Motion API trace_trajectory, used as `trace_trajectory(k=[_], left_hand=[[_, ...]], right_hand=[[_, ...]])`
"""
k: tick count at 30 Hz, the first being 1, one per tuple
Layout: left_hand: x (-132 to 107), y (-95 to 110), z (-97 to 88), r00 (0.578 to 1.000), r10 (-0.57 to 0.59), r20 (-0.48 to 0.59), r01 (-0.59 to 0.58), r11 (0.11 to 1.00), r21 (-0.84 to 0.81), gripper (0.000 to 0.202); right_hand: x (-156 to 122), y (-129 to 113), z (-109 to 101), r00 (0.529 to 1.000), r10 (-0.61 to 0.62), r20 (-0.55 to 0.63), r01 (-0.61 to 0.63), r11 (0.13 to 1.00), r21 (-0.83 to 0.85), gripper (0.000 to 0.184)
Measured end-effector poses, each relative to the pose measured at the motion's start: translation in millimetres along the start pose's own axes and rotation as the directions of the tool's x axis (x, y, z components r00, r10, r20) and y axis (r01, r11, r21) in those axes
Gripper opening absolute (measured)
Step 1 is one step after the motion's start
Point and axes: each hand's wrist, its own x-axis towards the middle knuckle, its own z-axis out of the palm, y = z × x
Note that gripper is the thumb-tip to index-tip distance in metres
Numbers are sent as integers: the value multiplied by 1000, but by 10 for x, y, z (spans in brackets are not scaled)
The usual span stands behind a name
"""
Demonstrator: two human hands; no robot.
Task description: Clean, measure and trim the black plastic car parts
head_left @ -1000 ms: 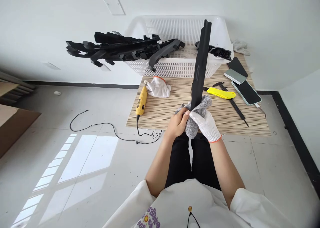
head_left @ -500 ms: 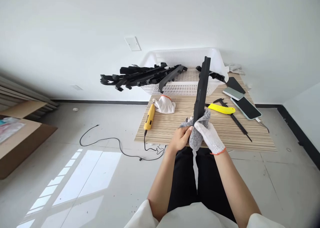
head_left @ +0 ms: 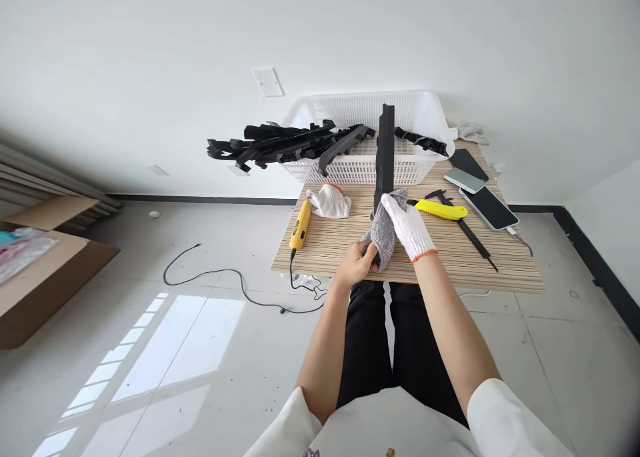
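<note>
A long black plastic part (head_left: 385, 150) points away from me over the table's near side. My bare left hand (head_left: 356, 263) is closed around its near end. In a white knitted glove with an orange cuff, my right hand (head_left: 406, 227) presses a grey cloth (head_left: 384, 233) around the part, farther along than the left hand. The cloth hides much of the near end. A yellow utility knife (head_left: 443, 209) lies to the right of the gloved hand, across a black caliper (head_left: 475, 239).
A white plastic basket (head_left: 360, 172) at the back holds several black plastic parts (head_left: 285, 143), some jutting out left. A yellow corded tool (head_left: 300, 225) and a white glove (head_left: 330, 202) lie left. A phone (head_left: 489, 207) lies right. A cardboard box (head_left: 55, 270) stands on the floor.
My gloved right hand and the cloth have slid forward along the black part, away from my left hand. The part's far end has swung left.
</note>
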Motion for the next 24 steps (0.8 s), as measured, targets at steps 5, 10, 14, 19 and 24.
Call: trace_trajectory(k=[5,10,14,19,24], left_hand=[[-22,34,35,999,-15,-45,20,994,108,48],[-35,84,59,998,-28,-61,35,992,121,47],[-44,117,65,999,-11,-44,16,993,113,42],[-31,150,69,999,-16,-42,22,989,147,31],[7,160,79,997,21,-70,-8,983,182,28]], right_hand=[[-22,66,-46,1000,28,-14,-28,1000,-10,51],[-36,68,-72,999,53,-12,-53,999,-3,51],[-77,80,-47,996,85,-30,-83,995,57,48],[-188,159,-12,992,69,106,-102,932,348,41],[-265,235,2,995,45,87,-70,947,313,40]])
